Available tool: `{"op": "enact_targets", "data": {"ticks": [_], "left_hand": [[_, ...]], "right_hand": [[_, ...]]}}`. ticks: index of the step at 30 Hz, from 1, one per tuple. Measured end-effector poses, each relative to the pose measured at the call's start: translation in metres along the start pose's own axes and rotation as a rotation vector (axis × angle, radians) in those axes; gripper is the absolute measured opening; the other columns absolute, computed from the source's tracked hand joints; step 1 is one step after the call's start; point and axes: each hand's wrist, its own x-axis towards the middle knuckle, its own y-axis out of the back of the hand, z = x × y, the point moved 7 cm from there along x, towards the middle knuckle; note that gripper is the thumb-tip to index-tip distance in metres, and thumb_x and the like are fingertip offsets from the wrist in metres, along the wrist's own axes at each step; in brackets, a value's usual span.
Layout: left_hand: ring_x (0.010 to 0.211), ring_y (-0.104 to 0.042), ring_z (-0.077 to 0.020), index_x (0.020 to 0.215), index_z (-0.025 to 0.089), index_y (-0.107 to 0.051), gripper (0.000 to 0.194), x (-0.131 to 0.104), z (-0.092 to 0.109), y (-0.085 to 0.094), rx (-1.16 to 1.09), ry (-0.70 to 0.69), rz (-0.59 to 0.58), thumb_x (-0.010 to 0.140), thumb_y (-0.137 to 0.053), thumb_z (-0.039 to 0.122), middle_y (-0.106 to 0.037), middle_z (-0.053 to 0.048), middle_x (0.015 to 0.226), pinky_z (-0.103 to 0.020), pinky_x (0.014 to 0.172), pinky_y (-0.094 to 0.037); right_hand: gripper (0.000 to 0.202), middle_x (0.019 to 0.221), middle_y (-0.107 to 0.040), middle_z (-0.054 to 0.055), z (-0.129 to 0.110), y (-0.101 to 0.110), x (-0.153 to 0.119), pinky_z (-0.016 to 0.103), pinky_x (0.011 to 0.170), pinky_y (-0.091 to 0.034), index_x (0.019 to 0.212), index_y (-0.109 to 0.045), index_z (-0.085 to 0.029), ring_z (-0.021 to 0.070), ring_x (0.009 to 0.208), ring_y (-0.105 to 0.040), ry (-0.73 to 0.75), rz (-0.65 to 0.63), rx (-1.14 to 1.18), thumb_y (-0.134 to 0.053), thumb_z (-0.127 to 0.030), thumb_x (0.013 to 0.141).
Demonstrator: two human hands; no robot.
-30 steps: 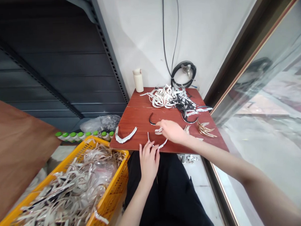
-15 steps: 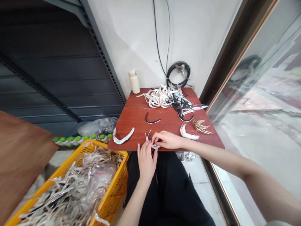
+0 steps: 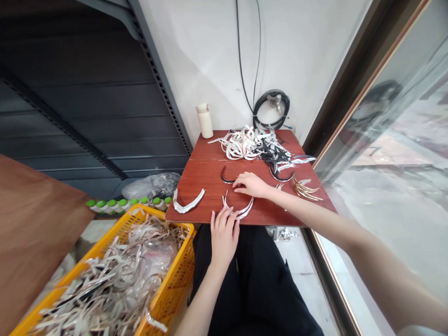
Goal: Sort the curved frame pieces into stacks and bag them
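Near the front edge of the red-brown table (image 3: 205,177), my left hand (image 3: 224,232) lies with fingers spread over one end of some curved white strips (image 3: 245,212). My right hand (image 3: 253,184) is above the middle of the table, fingers bent and partly together, beside a curved black strip (image 3: 226,176); whether it holds anything is hidden. A bundle of curved white strips (image 3: 188,206) lies at the left. On the right are gold curved strips (image 3: 306,190) and another black curved strip (image 3: 282,176). My right forearm partly covers a further white bundle.
At the table's back are a tangled pile of white strips (image 3: 241,144), black strips (image 3: 276,149) and a cream bottle (image 3: 205,121). A yellow crate (image 3: 172,276) full of strips stands at the lower left. A glass panel (image 3: 389,182) is on the right.
My right hand has left the strips by my left hand and moved up and right, towards the black strip. The curved white strips now show spread open. The view has shifted slightly.
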Motion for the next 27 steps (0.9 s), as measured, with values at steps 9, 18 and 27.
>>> {"op": "enact_targets", "data": {"ticks": [9, 18, 27], "left_hand": [[0.132, -0.051, -0.0296, 0.114, 0.021, -0.063, 0.022, 0.008, 0.002, 0.001, 0.060, 0.030, -0.010, 0.095, -0.053, 0.026, -0.064, -0.011, 0.130, -0.066, 0.118, -0.017], [0.124, -0.058, -0.0263, 0.110, 0.023, -0.064, 0.019, 0.010, 0.005, 0.003, -0.006, -0.014, 0.007, 0.095, -0.052, 0.018, -0.072, -0.005, 0.116, -0.064, 0.119, -0.014], [0.125, -0.057, -0.0257, 0.116, 0.024, -0.063, 0.028, 0.009, 0.004, -0.002, -0.031, -0.012, 0.024, 0.094, -0.049, 0.014, -0.069, -0.007, 0.118, -0.063, 0.120, -0.016]], "right_hand": [[0.015, 0.100, -0.071, 0.009, 0.012, -0.001, 0.027, 0.032, 0.088, -0.041, 0.101, -0.072, -0.016, 0.0197, 0.094, -0.061, -0.081, 0.052, -0.007, -0.068, -0.024, 0.089], [0.015, 0.089, -0.076, 0.000, 0.047, 0.031, 0.006, 0.024, 0.080, -0.045, 0.086, -0.078, -0.022, 0.0159, 0.083, -0.067, -0.115, -0.208, 0.059, -0.073, -0.013, 0.076], [0.002, 0.067, -0.070, 0.006, 0.118, 0.090, -0.063, 0.033, 0.071, -0.046, 0.068, -0.074, -0.018, 0.0200, 0.065, -0.063, -0.480, -0.153, -0.041, -0.076, -0.018, 0.070]]}}
